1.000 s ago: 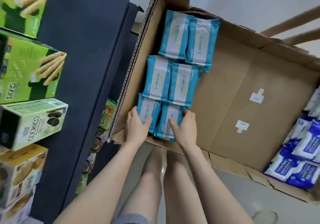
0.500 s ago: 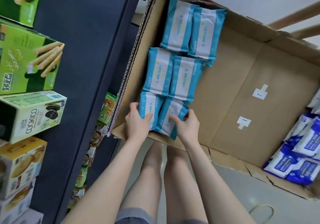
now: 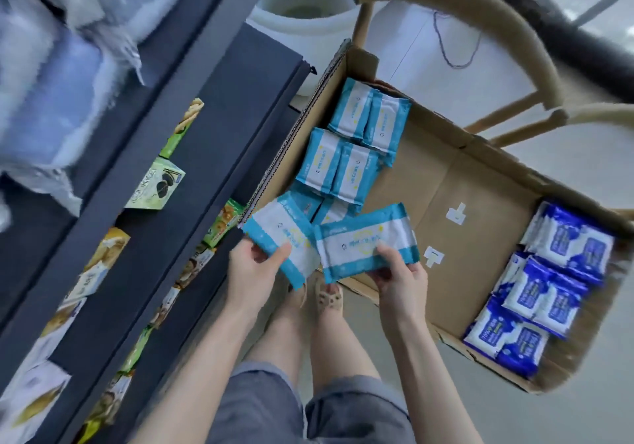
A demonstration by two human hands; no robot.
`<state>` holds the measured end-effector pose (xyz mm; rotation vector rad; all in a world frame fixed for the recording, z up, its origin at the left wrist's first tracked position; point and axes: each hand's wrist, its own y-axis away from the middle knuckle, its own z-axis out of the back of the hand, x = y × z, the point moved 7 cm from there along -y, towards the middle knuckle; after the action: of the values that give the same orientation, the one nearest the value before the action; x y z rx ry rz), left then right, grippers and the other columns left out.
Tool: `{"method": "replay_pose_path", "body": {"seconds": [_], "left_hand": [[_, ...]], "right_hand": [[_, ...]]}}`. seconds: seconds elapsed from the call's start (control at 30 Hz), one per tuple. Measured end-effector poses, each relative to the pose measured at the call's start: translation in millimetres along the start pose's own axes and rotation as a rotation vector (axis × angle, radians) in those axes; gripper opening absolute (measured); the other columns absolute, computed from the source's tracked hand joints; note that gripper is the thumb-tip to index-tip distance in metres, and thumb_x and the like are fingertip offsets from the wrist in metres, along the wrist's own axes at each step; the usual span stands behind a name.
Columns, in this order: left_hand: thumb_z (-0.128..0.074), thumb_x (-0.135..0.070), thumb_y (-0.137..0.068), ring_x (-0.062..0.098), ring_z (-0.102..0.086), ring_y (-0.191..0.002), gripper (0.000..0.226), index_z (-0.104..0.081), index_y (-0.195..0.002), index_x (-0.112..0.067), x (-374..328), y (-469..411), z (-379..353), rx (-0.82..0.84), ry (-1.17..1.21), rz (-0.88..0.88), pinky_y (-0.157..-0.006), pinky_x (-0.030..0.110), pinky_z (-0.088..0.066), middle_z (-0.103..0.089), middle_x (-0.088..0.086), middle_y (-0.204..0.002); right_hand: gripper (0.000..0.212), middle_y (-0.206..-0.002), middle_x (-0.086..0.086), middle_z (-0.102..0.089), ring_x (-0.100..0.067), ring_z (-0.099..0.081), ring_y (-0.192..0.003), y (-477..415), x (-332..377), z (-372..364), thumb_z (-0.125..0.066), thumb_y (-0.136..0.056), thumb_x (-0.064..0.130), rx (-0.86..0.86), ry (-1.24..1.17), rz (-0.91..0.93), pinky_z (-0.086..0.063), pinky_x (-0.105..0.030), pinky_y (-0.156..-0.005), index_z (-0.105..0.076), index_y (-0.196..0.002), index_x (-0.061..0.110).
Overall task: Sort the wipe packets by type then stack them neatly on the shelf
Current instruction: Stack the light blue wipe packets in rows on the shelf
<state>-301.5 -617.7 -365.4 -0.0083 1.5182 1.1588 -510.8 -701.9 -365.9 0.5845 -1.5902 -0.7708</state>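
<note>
Both bare forearms reach forward, the left hand [image 3: 255, 270] gripping the left wipe packet [image 3: 281, 232] and the right hand [image 3: 401, 280] gripping the right wipe packet [image 3: 360, 237].

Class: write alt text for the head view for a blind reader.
The left hand holds one light blue packet and the right hand a second packet over a cardboard box. Other light blue packets lie at its left, dark blue packets at its right.

I saw the left teal-white pkt [image 3: 279, 237] and right teal-white pkt [image 3: 365, 243] held tilted, side by side (corners nearly touching). Other teal pkts [image 3: 346, 155] lay paired in the carton [image 3: 480, 186], w/ dark-blue pkts [image 3: 549, 282] along its right side.
</note>
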Motion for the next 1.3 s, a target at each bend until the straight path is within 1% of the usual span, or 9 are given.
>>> {"method": "replay_pose_path", "body": {"seconds": [0.1, 0.17, 0.27, 0.37, 0.57, 0.8, 1.03, 1.2, 1.3], "left_hand": [[-0.070, 0.007, -0.077, 0.003, -0.068, -0.080, 0.032, -0.059, -0.104, -0.008, -6, 48, 19, -0.064, 0.149, -0.048, -0.062, 0.015, -0.052, -0.069, -0.001, -0.096], [-0.071, 0.006, -0.077, 0.009, -0.069, -0.083, 0.035, -0.058, -0.106, -0.010, -5, 82, 31, -0.135, 0.259, -0.086, -0.061, 0.018, -0.054, -0.070, -0.001, -0.095], [-0.060, -0.005, -0.089, 0.014, -0.070, -0.074, 0.016, -0.059, -0.100, -0.016, 2, 136, 46, -0.242, 0.494, -0.102, -0.056, 0.025, -0.056, -0.072, -0.003, -0.084], [-0.054, -0.009, -0.093, 0.011, -0.070, -0.071, 0.010, -0.060, -0.098, -0.016, 11, 188, 63, -0.334, 0.651, -0.144, -0.057, 0.027, -0.057, -0.072, -0.004, -0.081], [-0.063, -0.009, -0.088, 0.004, -0.066, -0.079, 0.011, -0.059, -0.095, -0.017, 15, 271, 131, -0.549, 0.597, -0.296, -0.066, 0.022, -0.053, -0.070, 0.001, -0.099], [-0.067, 0.001, -0.082, 0.011, -0.069, -0.090, 0.025, -0.060, -0.101, -0.016, 1, 349, 237, -0.755, 0.610, -0.499, -0.072, 0.022, -0.056, -0.072, -0.001, -0.100], [-0.061, -0.018, -0.089, 0.015, -0.069, -0.093, 0.015, -0.063, -0.103, -0.013, 12, 416, 382, -0.983, 0.634, -0.611, -0.073, 0.033, -0.059, -0.072, 0.001, -0.100], [-0.062, -0.015, -0.090, 0.002, -0.068, -0.083, 0.003, -0.064, -0.088, -0.015, 16, 440, 493, -1.081, 0.511, -0.668, -0.063, 0.014, -0.051, -0.072, -0.004, -0.088], [-0.061, -0.012, -0.090, -0.004, -0.065, -0.077, 0.008, -0.061, -0.085, -0.017, 20, 439, 555, -1.112, 0.450, -0.636, -0.061, 0.009, -0.047, -0.069, -0.005, -0.092]], "right_hand": [[0.017, -0.090, -0.008, -0.072, -0.019, -0.070, -0.080, 35, 12, 0, -0.066, -0.082, 0.002, 0.114, 0.040, 0.055, -0.055, -0.026, -0.066, -0.064, -0.098, 0.007], [0.024, -0.094, -0.009, -0.072, -0.020, -0.070, -0.082, 59, 17, 3, -0.070, -0.078, 0.000, 0.193, 0.071, 0.086, -0.055, -0.027, -0.066, -0.063, -0.100, 0.009], [0.027, -0.100, -0.012, -0.071, -0.025, -0.070, -0.087, 93, 19, 8, -0.067, -0.082, -0.003, 0.329, 0.112, 0.109, -0.056, -0.026, -0.064, -0.061, -0.105, 0.009], [0.030, -0.105, -0.013, -0.070, -0.027, -0.069, -0.093, 128, 19, 7, -0.066, -0.082, -0.003, 0.462, 0.154, 0.126, -0.058, -0.028, -0.067, -0.058, -0.110, 0.007], [0.023, -0.109, -0.012, -0.070, -0.026, -0.068, -0.099, 208, 14, -30, -0.059, -0.088, 0.000, 0.725, 0.234, 0.152, -0.058, -0.031, -0.072, -0.060, -0.109, 0.007], [0.023, -0.108, -0.010, -0.070, -0.022, -0.069, -0.098, 318, -10, -113, -0.060, -0.089, 0.003, 1.038, 0.314, 0.202, -0.056, -0.030, -0.070, -0.060, -0.112, 0.007], [0.021, -0.105, -0.005, -0.071, -0.017, -0.069, -0.096, 452, -76, -208, -0.061, -0.089, 0.003, 1.280, 0.375, 0.332, -0.058, -0.028, -0.069, -0.058, -0.109, 0.008], [0.019, -0.104, -0.006, -0.071, -0.018, -0.070, -0.094, 527, -131, -271, -0.062, -0.088, 0.004, 1.322, 0.384, 0.389, -0.057, -0.026, -0.066, -0.057, -0.105, 0.009], [0.015, -0.101, -0.007, -0.070, -0.016, -0.070, -0.091, 561, -158, -305, -0.062, -0.088, 0.001, 1.322, 0.398, 0.445, -0.058, -0.028, -0.066, -0.057, -0.100, 0.009]]}}
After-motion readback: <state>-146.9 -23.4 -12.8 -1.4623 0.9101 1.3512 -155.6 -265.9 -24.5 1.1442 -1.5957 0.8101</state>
